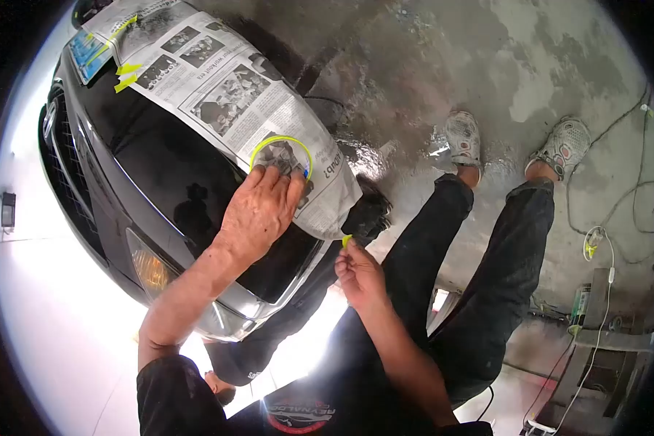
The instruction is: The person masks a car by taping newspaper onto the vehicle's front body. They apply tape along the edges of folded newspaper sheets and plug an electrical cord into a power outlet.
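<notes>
A yellow-green roll of masking tape (282, 138) is in my left hand (263, 209), whose fingers curl over its near edge, against the newspaper. The newspaper sheet (291, 120) lies along the black car bumper (171, 156), and yellow tape strips (126, 77) stick on its far end. My right hand (361, 276) pinches a short piece of yellow tape (346, 240) between thumb and finger. That piece is right at the newspaper's near corner; I cannot tell whether it touches the paper.
Amber-lensed lights (150, 265) sit on the bumper's left side. Another person in dark clothing (236, 363) is low behind the bumper. My shoes (463, 138) stand on a wet, stained concrete floor (516, 65). Cables (609, 280) trail near a rack (603, 363) at the right.
</notes>
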